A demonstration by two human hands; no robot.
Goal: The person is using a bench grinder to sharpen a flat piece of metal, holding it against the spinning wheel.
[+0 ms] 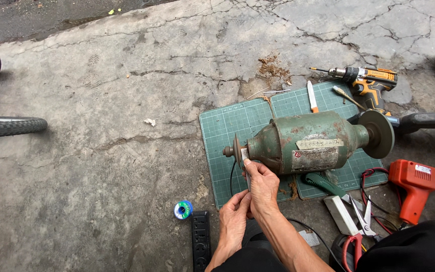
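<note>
Bench grinder [308,143], old green one, is lying on a green cutting mat [227,126] right above the hands, long axis running left-right, one wheel [378,133] out at the far right end and the bare shaft end [229,150] pointing left. Right hand [263,186] is up against that left end, fingers pinched around a thin flat metal piece [247,174] held against the hub. Left hand [235,219] sits just below, fingers curled on the lower end of the same piece. Looks to me like a sharpening or fitting step at the shaft end; I'd guess the next move needs a steady two-handed hold. Solder spool [183,209] and black power strip [201,239] are just left of the hands, red heat gun [414,186] well off right, orange drill [366,80] beyond the grinder.
</note>
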